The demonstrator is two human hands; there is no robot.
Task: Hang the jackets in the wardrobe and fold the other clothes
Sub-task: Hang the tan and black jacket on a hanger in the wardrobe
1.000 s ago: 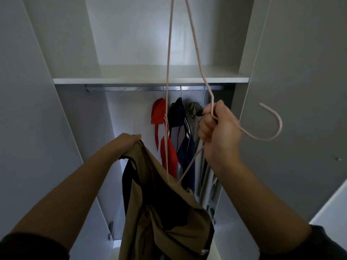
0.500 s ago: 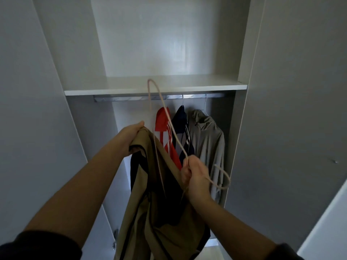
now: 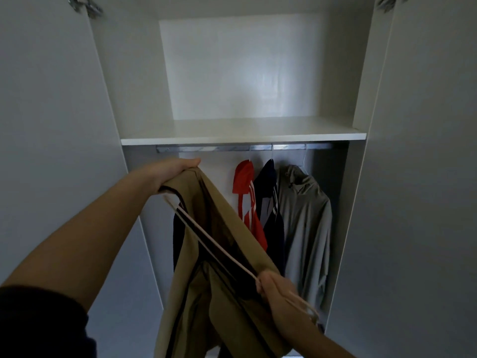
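The left hand is raised below the rail, its fingers curled over the top edge of the tan jacket, which hangs open in front of the wardrobe. A pale hanger runs slantwise into the jacket's opening, and the right hand is closed tight round its neck, hook pointing down-right. Further right, a red jacket, a navy jacket and a grey jacket already hang. The tan one is not yet seated or hung; no clothes for folding are in view.
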